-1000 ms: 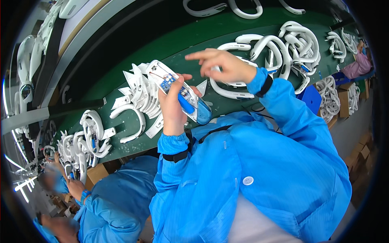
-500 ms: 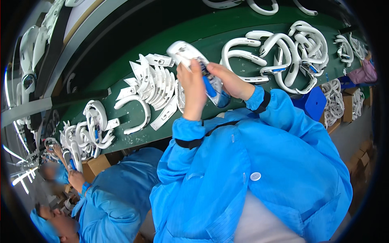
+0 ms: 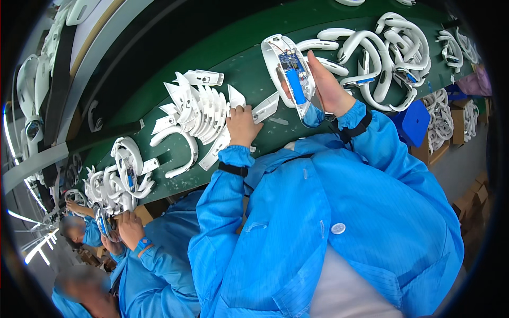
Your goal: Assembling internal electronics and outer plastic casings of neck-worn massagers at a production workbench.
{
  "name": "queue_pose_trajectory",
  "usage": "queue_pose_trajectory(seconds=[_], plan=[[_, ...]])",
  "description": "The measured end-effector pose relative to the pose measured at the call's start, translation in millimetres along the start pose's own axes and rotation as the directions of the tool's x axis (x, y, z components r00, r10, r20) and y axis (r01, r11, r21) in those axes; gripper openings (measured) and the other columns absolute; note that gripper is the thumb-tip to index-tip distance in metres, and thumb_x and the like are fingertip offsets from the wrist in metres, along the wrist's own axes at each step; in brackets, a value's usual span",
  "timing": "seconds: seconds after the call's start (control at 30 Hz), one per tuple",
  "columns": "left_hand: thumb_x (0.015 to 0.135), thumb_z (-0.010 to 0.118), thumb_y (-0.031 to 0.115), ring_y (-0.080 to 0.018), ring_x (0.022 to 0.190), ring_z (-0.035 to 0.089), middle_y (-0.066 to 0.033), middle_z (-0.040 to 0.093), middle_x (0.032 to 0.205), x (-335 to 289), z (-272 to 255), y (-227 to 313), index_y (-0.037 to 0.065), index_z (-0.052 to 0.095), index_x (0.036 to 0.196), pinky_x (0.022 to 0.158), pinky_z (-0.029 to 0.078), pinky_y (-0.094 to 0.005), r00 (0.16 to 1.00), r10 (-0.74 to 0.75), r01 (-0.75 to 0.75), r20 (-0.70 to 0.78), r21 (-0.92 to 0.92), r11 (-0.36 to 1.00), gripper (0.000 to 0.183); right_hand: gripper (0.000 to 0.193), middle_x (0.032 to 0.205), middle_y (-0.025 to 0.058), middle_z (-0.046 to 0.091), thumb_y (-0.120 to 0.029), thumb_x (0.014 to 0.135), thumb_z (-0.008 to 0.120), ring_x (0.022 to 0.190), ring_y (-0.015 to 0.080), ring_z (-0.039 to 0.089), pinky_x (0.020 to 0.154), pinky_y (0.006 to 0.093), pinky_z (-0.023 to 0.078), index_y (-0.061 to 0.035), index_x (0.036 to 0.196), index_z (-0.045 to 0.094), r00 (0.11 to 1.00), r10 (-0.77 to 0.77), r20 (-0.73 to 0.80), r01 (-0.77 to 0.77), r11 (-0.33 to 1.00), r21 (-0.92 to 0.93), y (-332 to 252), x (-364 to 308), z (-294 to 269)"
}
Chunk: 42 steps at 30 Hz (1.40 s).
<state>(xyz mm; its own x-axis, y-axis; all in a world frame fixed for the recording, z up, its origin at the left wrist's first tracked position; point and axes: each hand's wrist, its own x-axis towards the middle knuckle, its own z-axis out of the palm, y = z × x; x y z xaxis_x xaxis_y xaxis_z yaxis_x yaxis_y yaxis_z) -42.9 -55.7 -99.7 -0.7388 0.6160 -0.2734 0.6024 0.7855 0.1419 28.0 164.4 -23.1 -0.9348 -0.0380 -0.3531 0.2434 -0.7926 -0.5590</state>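
Observation:
My right hand [image 3: 330, 91] grips a white curved housing [image 3: 273, 61] by its side, with the thumb up along its right edge. The housing's inside faces up, showing a blue circuit board [image 3: 291, 62] and a blue cylindrical battery [image 3: 297, 87]. A glossy rounded end is at its bottom. To the left, my left hand [image 3: 244, 126] is at the row of white cover pieces, its bent fingers closed at the lower edge of a pointed white cover piece [image 3: 236, 96]. Its fingertips are partly hidden. Another white cover piece [image 3: 266, 108] lies just right of that hand.
White cover pieces [image 3: 204, 108] stand stacked in a row on the green table [image 3: 175, 183]. Curved white housings [image 3: 405, 47] are heaped at the right and the left [image 3: 127, 164]. A blue stool [image 3: 411, 123] stands at the right. At lower left a co-worker [image 3: 159, 265] handles a similar part.
My left hand has left the housing and moved down-left to the cover pieces. My right hand has carried the housing up and right, turning its open inside into view.

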Motion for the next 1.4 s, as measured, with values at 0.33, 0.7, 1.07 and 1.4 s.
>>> queue_pose_trajectory(seconds=[0.33,0.7,1.07,1.4], plan=[[0.067,0.062,0.009,-0.0383,0.064,0.059,-0.0202,0.061,0.071,-15,1,-29,0.003,0.049,0.089,0.059,0.045,-0.0459,0.979,-0.205,0.186,-0.011,-0.375,0.908,0.026,0.061,0.083,0.0124,0.062,-0.054,0.094,0.021,0.067,0.0180,0.061,0.059,0.0294,0.051,-0.0057,0.113,0.052,0.990,-0.058,0.132,0.059,0.998,-0.002,-17,-10,-1],[0.080,0.048,-0.003,-0.0207,0.065,0.062,-0.0170,0.059,0.088,-44,-75,10,0.005,0.043,0.098,0.048,0.048,-0.0278,0.940,-0.334,-0.054,0.071,-0.935,-0.351,0.020,0.056,0.085,0.0171,0.062,-0.050,0.094,0.024,0.070,0.0233,0.064,0.058,0.0316,0.054,-0.0022,0.109,0.050,0.978,0.137,0.157,-0.129,0.990,-0.059,-10,-3,17],[0.087,0.043,0.039,-0.0163,0.079,0.054,-0.0089,0.060,0.086,-39,-98,-7,-0.003,0.056,0.098,0.072,0.041,-0.0255,0.947,-0.095,-0.282,-0.307,-0.935,0.214,0.046,0.059,0.110,0.0116,0.055,-0.027,0.082,0.061,0.087,0.0149,0.060,0.065,0.0263,0.054,-0.0044,0.130,0.034,0.981,0.118,0.155,-0.087,0.977,-0.193,7,-9,35],[0.082,0.059,0.008,-0.0139,0.074,0.055,-0.0164,0.052,0.106,-15,-118,4,-0.002,0.039,0.116,0.062,0.045,-0.0268,0.706,-0.502,-0.370,-0.500,-0.864,0.340,0.041,0.077,0.118,0.0111,0.050,0.000,0.069,0.069,0.107,0.0198,0.052,0.091,0.0332,0.044,-0.0043,0.134,0.027,0.993,0.010,0.116,-0.001,0.997,-0.083,18,-11,38]])
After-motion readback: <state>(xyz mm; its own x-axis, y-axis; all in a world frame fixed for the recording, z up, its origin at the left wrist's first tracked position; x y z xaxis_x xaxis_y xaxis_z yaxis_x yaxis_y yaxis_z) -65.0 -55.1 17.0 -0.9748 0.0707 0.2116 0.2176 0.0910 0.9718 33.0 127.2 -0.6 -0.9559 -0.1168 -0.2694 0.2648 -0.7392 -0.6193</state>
